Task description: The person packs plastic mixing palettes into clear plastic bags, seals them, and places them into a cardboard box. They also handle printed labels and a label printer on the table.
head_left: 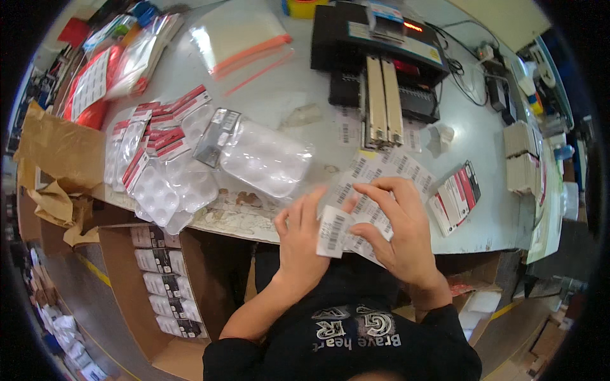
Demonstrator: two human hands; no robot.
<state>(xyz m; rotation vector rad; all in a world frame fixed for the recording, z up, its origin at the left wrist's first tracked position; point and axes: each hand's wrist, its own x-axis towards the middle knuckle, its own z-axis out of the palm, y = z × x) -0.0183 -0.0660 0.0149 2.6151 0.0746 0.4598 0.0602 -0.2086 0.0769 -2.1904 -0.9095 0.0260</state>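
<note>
At the middle of the table's (486, 219) near edge, close together, with forearms reaching in from the near side: two bare hands. Left hand (300, 240) angled toward the far side, fingers extended and slightly spread, tips blurred. Against its thumb side, a white barcode label (332, 232); cannot tell whether pinched or merely stuck there. Right hand (403, 235) just to the right, bent into a loose C, thumb and index finger parted, tips pointing left toward the label.

Beneath, partly covered by the right hand, a sheet of barcode labels (406, 166), stretching far to the black printer (330, 38) with pale rails (384, 95).

Just left of the hands, crowding the space, a bagged white tray (267, 159); farther left, a pile of clear blister packs (159, 187) with red headers. To the right, fanned cards (456, 198); on the far side, clear bags (238, 35) and cables (470, 76). Below the near edge, left, an open cardboard box (130, 305) of packs.
</note>
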